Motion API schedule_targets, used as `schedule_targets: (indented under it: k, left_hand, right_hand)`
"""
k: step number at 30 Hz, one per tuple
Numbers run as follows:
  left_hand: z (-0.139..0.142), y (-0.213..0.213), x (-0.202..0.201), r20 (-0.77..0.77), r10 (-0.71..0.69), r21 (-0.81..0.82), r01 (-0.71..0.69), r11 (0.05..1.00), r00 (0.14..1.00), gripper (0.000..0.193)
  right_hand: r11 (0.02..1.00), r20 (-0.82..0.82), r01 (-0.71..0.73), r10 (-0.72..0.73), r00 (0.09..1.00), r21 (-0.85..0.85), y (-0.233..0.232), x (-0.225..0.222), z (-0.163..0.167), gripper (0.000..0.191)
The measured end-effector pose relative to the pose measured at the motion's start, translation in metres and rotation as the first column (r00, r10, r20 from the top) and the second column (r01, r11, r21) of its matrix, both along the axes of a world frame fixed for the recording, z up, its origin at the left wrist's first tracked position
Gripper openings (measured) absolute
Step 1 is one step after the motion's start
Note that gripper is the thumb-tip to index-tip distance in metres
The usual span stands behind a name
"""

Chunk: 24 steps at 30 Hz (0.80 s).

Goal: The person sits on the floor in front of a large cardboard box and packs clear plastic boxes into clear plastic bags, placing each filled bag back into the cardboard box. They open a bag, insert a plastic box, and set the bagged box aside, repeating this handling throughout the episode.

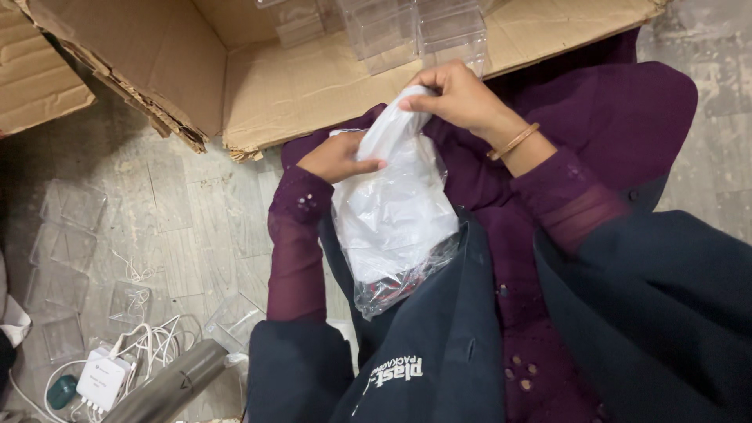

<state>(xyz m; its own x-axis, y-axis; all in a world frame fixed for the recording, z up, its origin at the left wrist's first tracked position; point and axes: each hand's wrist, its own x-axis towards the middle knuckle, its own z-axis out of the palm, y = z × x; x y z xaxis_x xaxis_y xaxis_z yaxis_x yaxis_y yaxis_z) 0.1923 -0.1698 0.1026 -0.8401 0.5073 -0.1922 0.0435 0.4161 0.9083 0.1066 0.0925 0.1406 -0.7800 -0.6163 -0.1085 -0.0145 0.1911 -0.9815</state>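
Two hands: both work on one clear plastic bag point(395, 215) resting in the lap.
Right hand point(458, 98): fingers clamped on the bag's gathered neck.
Left hand point(337, 159): fingers curled together against the bag's side.
Step, as judged: closing the bag; next calls for a steady twist.
Bag contents: white items, something dark red at the bottom.
Cardboard box point(313, 70): holds clear plastic cases point(407, 31).
Floor point(157, 204): more clear cases, white cables.

A packing workroom floor.
I sit among torn cardboard cartons point(258, 86), stacked clear plastic boxes point(407, 31) and loose white cables point(149, 341).
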Motion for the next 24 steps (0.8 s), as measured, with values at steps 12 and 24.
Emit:
schedule_targets:
  k: [12, 24]
  left_hand:
    - [-0.003, -0.015, -0.002, -0.024, 0.384, 0.398, -0.344, 0.851, 0.923, 0.062]
    - [0.015, -0.03, -0.002, -0.064, 0.324, 0.25, -0.299, 0.921, 0.944, 0.029]
  right_hand:
    - [0.97, -0.457, -0.125, 0.21, 0.864, 0.209, -0.031, 0.041, -0.009, 0.038]
    - [0.981, -0.724, 0.187, -0.092, 0.684, 0.052, -0.033, 0.058, 0.013, 0.022]
